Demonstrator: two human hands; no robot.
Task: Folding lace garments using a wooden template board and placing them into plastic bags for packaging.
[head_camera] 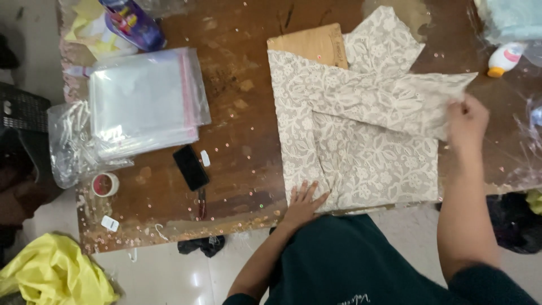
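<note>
The left hand (303,199) lies flat, fingers spread, on the near edge of the folded lace fabric (361,152) at table (243,141) centre. The right hand (466,120) pinches the folded sleeve's right edge. Bare tabletop separates the fabric from the stacked clear bags (144,99).

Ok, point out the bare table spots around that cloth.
Bare wood lies between the stack of clear bags and the patterned cloth, above the phone. The table's left edge is crowded; the right edge holds plastic and a bottle.
</note>
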